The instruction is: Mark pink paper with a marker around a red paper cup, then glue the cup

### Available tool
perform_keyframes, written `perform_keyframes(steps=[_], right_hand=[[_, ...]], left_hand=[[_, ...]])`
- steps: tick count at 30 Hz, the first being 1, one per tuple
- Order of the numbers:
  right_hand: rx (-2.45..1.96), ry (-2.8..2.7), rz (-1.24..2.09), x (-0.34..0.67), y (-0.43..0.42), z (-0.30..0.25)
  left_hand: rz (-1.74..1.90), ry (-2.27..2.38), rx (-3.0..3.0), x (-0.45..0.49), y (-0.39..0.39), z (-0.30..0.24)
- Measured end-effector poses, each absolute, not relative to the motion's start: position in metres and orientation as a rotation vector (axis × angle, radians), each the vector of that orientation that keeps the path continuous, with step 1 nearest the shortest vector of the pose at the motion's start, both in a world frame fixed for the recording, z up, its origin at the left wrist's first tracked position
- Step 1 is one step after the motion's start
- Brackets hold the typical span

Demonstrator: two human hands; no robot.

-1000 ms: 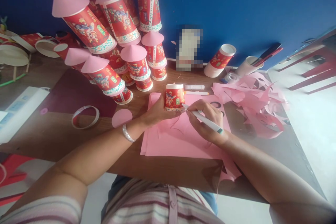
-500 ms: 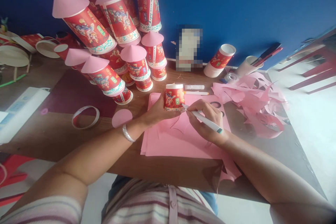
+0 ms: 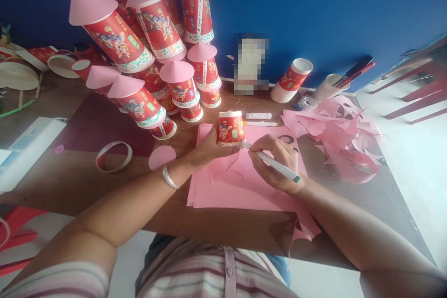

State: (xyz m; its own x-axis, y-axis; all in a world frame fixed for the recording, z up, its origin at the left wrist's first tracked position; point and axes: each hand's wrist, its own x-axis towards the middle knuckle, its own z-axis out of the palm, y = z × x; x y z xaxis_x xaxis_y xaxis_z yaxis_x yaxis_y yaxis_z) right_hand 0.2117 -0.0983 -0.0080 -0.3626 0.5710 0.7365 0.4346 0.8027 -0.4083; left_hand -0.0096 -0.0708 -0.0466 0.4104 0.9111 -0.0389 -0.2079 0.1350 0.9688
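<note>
A small red paper cup (image 3: 231, 128) with a printed pattern and white rims is held in my left hand (image 3: 209, 145), whose fingers close around its side and underneath it. My right hand (image 3: 274, 160) grips a white marker pen (image 3: 277, 166) with a green end. The pen's tip meets the white band at the cup's lower right edge, where small marks show. Under both hands lies a stack of pink paper sheets (image 3: 240, 191). Scissors (image 3: 287, 139) are partly hidden behind my right hand.
Red cup towers with pink cone tops (image 3: 177, 72) stand at the back left. Pink paper scraps (image 3: 345, 135) heap at the right, beside a pen holder (image 3: 328, 87) and stacked cups (image 3: 291, 81). Two markers (image 3: 258, 116) lie behind the sheets. A cut ring (image 3: 114, 156) and pink disc (image 3: 162, 157) lie left.
The right hand and marker have shifted slightly right, with the tip still at the cup's lower edge. The cup has moved very slightly left in view.
</note>
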Motion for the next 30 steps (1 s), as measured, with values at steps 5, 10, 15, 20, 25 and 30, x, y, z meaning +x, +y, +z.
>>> perform_keyframes(steps=[5, 10, 15, 20, 25, 30], right_hand=[[-0.779, -2.003, 0.156, 0.2111, -0.0978, -0.0092], [-0.794, -1.995, 0.157, 0.2101, -0.097, -0.0103], [-0.792, -1.995, 0.15, 0.2111, -0.0962, -0.0118], [-0.807, -2.001, 0.135, 0.211, -0.0945, -0.0129], [-0.772, -2.016, 0.167, 0.2099, -0.0951, -0.0112], [-0.793, -2.018, 0.159, 0.2111, -0.0957, -0.0119]], left_hand=[[0.944, 0.779, 1.111, -0.0101, -0.0709, -0.0463], [0.943, 0.743, 1.091, -0.0111, -0.0695, -0.0494], [0.938, 0.749, 1.076, -0.0115, -0.0699, -0.0491], [0.93, 0.718, 1.059, -0.011, -0.0701, -0.0496], [0.955, 0.737, 1.066, -0.0114, -0.0701, -0.0499], [0.945, 0.744, 1.095, -0.0111, -0.0698, -0.0488]])
